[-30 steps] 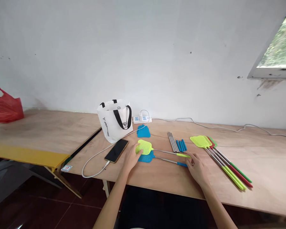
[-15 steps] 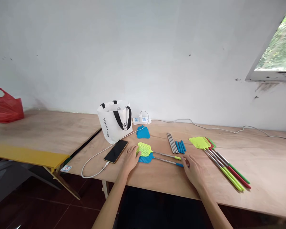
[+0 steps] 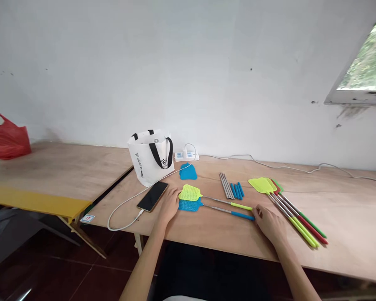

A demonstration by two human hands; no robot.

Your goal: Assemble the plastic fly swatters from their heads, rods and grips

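Low in the middle of the frame, a yellow-green fly swatter (image 3: 190, 192) and a blue fly swatter (image 3: 190, 205) lie alongside each other on the worktop (image 3: 219, 235), their meshed heads overlapping. The left hand (image 3: 170, 205) rests at the heads' left edge, fingers extended and held close together. The right hand (image 3: 272, 223) sits at the handle ends, fingers curled; I can't tell whether it pinches either one. Just above the handles are metal tubes (image 3: 226, 186) and short blue grips (image 3: 237, 190); right of centre, four more swatters (image 3: 263, 185) lie stacked aslant.
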